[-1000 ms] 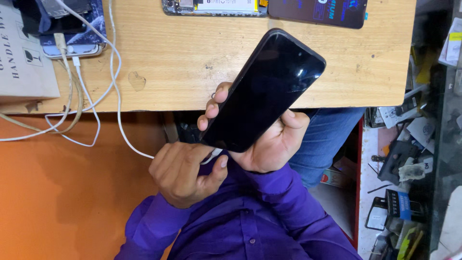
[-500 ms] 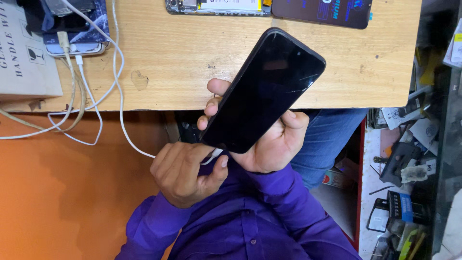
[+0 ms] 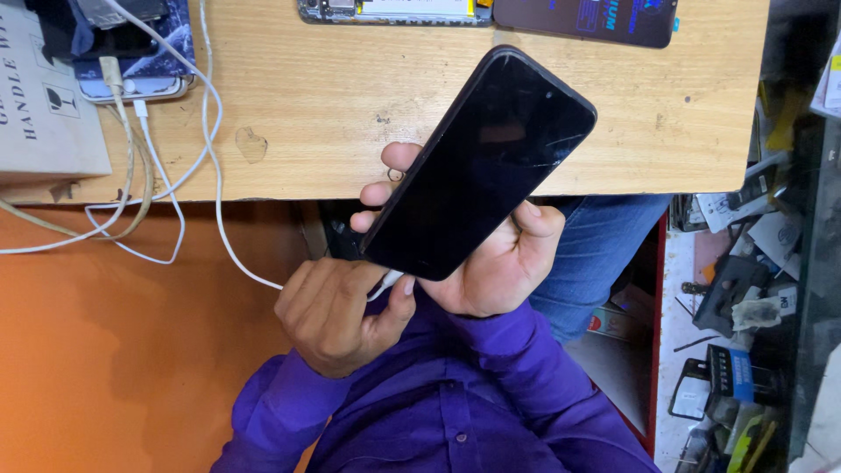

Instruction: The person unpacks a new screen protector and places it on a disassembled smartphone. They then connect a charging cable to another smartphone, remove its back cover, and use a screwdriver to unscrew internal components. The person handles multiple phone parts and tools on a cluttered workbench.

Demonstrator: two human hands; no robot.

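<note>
Tilting above the desk edge, slim black phone (image 3: pixel 480 166), glossy glass face with fine cracks near the upper right side, rounded corners. Cradled from behind by right hand (image 3: pixel 491 263), fingers wrapped snugly round both edges. Pinched at the bottom end, white cable (image 3: pixel 210 149) plug between thumb and forefinger of left hand (image 3: pixel 337 315), port itself hidden. Beyond, pale grainy wooden desk (image 3: pixel 350 105); opened phone (image 3: pixel 394 10) and dark screen panel (image 3: pixel 585 17) cut off at top. Purple sleeves below.

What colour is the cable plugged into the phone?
White cable, clearest in the head view, meeting the black phone.
</note>
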